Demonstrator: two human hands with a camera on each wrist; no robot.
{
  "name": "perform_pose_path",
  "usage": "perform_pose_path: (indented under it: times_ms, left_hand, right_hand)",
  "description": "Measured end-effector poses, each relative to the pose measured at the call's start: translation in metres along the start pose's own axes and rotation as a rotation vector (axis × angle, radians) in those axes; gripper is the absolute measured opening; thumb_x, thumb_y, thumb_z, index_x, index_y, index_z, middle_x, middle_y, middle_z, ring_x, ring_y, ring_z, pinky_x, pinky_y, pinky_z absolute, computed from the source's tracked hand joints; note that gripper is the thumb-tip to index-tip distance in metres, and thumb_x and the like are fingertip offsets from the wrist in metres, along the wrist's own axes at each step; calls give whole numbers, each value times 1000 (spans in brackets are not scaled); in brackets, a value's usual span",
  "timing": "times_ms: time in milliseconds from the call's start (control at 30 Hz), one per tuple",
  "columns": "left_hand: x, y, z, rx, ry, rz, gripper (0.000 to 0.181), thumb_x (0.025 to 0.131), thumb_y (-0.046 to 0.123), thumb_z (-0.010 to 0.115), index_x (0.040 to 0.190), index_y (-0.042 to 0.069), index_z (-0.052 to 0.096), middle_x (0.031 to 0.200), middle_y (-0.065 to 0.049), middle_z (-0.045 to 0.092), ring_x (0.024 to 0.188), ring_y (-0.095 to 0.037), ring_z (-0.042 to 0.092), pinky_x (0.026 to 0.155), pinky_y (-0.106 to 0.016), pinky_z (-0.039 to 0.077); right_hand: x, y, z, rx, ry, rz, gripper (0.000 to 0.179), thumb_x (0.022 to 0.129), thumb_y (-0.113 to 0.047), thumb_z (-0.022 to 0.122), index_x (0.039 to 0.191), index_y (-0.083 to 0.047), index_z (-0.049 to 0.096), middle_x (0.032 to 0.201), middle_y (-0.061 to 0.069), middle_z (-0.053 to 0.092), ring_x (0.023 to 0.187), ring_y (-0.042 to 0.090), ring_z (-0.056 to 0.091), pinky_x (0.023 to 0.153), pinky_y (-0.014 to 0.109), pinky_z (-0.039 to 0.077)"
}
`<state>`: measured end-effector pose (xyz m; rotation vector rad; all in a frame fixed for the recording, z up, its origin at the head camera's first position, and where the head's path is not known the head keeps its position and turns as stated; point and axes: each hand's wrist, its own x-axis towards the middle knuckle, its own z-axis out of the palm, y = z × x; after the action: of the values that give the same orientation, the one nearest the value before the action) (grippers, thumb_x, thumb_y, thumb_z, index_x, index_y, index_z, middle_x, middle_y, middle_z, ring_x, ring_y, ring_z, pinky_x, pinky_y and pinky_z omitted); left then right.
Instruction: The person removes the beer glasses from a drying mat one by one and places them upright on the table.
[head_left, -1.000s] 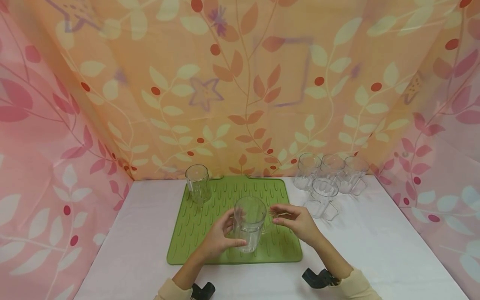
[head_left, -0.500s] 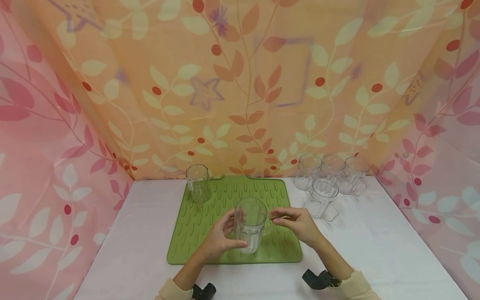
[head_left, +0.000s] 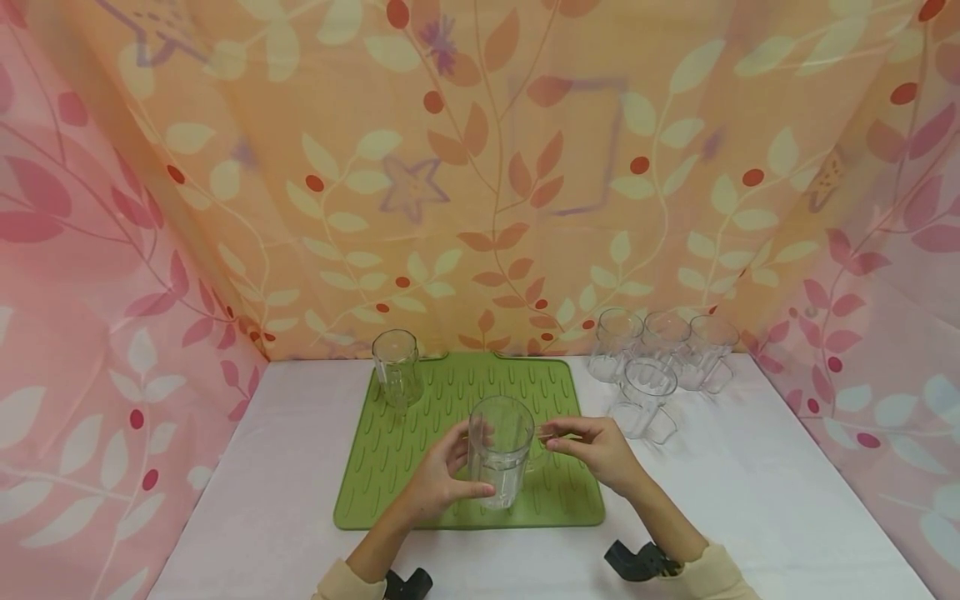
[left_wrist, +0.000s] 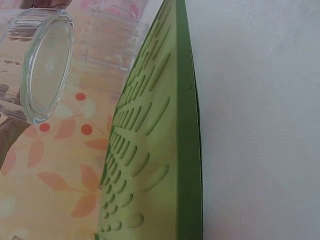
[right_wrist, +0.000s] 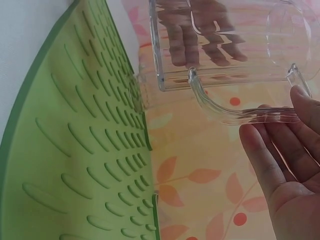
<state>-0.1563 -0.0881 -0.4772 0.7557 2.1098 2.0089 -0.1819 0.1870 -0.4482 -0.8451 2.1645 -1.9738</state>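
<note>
Above the front half of a green drying mat [head_left: 405, 500], a clear glass mug [head_left: 501, 467] is held upright. My left hand [head_left: 435, 479] grips its left side, thumb across the front and fingers behind. The left wrist view shows the mug's thick round base [left_wrist: 50, 67] raised off the mat. On the other side, my right hand [head_left: 596, 450] pinches the mug's handle [right_wrist: 225, 115] between thumb and fingers, as the right wrist view shows. No contents can be made out in the mug.
Another clear glass mug [head_left: 397, 367] stands on the mat's back left corner. Several more glass mugs [head_left: 648, 383] stand close together on the white tabletop [head_left: 750, 483], right of the mat. Patterned cloth [head_left: 480, 275] walls the table at the back and both sides.
The mug and both hands stay almost in place. My right hand has shifted slightly down in the head view.
</note>
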Motion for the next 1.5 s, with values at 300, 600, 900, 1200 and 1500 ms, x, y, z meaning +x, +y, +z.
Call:
perform_pose_path:
  times_ms: [300,600,900,1200,1500]
  left_hand:
    - [-1,-1,0,-19,-11,20,85,75,4,81,145,-1,33,142,-28,46,133,-46,45,108,-16,40]
    - [1,-2,0,-14,-4,-6,85,74,7,82,145,3,35,144,-23,47,134,-42,45,109,-16,39]
    - [2,-2,1,-10,-7,-10,79,80,10,78,147,11,36,148,-19,45,137,-30,45,110,-16,39]
    - [1,1,3,23,1,-16,77,83,12,76,148,15,36,150,-11,45,139,-31,43,110,-18,38]
    - [0,-1,1,35,13,-3,76,85,10,74,149,9,32,152,-16,41,139,-23,44,111,-19,38]
  right_hand:
    - [-2,0,1,-6,8,11,32,89,-2,66,113,19,61,100,-17,73,94,3,71,80,21,59]
    - [-4,1,3,-16,52,11,30,90,-1,65,112,19,62,101,2,76,93,8,73,79,21,59]
    - [-7,2,6,-44,92,23,28,92,-1,62,112,18,63,104,35,66,92,9,73,77,32,62]
    - [-8,0,6,-44,112,18,28,91,-1,63,112,18,63,103,26,71,91,5,72,77,27,61]
    - [-9,-4,5,-70,132,13,29,91,-1,63,112,19,63,103,31,69,91,2,71,77,22,60]
